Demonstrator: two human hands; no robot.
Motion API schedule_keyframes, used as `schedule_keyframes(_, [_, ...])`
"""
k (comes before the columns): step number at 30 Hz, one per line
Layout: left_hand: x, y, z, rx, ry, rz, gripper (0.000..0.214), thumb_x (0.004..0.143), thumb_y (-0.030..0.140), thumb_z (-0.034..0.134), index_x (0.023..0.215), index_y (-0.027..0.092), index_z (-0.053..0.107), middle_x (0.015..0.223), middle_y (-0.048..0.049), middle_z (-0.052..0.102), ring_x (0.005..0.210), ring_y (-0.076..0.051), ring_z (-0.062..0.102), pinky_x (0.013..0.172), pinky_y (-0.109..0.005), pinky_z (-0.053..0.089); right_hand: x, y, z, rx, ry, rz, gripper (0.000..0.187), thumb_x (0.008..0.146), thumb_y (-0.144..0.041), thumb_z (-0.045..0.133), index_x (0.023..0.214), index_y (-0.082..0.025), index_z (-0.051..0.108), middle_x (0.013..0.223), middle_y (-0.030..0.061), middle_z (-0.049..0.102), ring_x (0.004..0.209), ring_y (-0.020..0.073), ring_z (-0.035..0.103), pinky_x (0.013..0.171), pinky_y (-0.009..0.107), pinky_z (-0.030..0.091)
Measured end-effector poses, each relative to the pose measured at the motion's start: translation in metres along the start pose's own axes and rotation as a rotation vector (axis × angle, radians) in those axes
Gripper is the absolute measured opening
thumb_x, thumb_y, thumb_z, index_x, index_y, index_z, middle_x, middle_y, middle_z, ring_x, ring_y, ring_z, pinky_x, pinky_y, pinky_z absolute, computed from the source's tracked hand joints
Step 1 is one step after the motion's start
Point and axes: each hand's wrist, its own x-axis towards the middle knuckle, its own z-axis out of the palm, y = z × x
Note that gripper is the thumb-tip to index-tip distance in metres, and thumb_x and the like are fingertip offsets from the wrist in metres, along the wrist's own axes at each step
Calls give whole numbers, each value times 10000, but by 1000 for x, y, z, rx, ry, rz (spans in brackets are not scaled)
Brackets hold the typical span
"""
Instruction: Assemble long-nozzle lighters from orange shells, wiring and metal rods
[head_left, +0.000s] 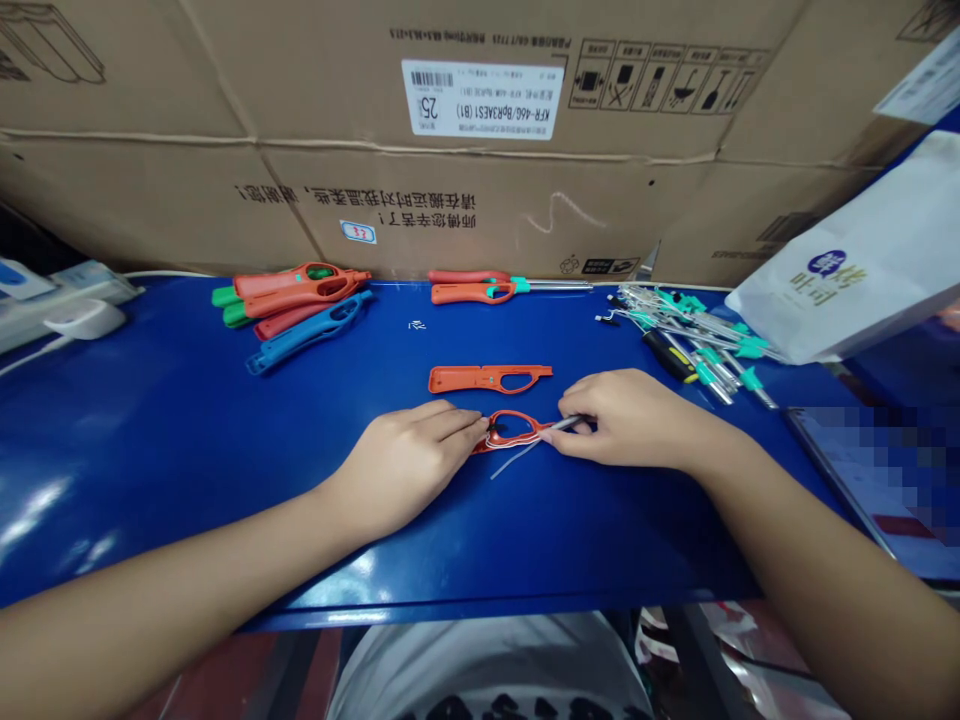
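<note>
An orange lighter shell half lies low over the blue table, its looped handle facing up. My left hand has its fingers closed over the shell's left end, hiding that part. A thin metal tube meets the shell's right tip, pinched between the fingers of my right hand. White wire and a thin clear tube trail from the shell toward the front. Just beyond both hands lies another orange shell half, flat on the table.
Lighter shells in orange, red, green and blue are piled back left. Two lighters with metal rods lie at the back. To the right are several tube assemblies, a black-and-yellow screwdriver and a white paper bag. A cardboard box walls the rear.
</note>
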Motion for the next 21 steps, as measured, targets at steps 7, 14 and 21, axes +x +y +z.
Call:
schedule_keyframes(7, [0, 2, 0, -107, -19, -146, 236, 1014, 237, 549, 1075, 154, 761, 1060, -52, 788, 911, -238, 739, 767, -371, 625, -1, 0, 0, 1, 7, -2, 416, 915, -470, 532, 607, -191, 505, 675, 10, 614, 632, 138, 491, 580, 298, 219])
schedule_keyframes(14, [6, -4, 2, -438, 19, -321, 143, 960, 186, 641, 938, 169, 781, 948, -41, 775, 881, -178, 719, 797, -295, 590, 0, 1, -1, 2, 4, 5, 416, 915, -459, 531, 600, -189, 497, 671, 18, 611, 627, 137, 484, 583, 301, 210])
schedule_keyframes(21, [4, -6, 4, -399, 28, -278, 161, 981, 192, 608, 943, 144, 757, 955, -50, 775, 893, -191, 714, 816, -315, 582, 0, 2, 0, 0, 1, 7, 425, 922, -474, 520, 605, -191, 495, 673, 14, 610, 629, 137, 477, 582, 299, 214])
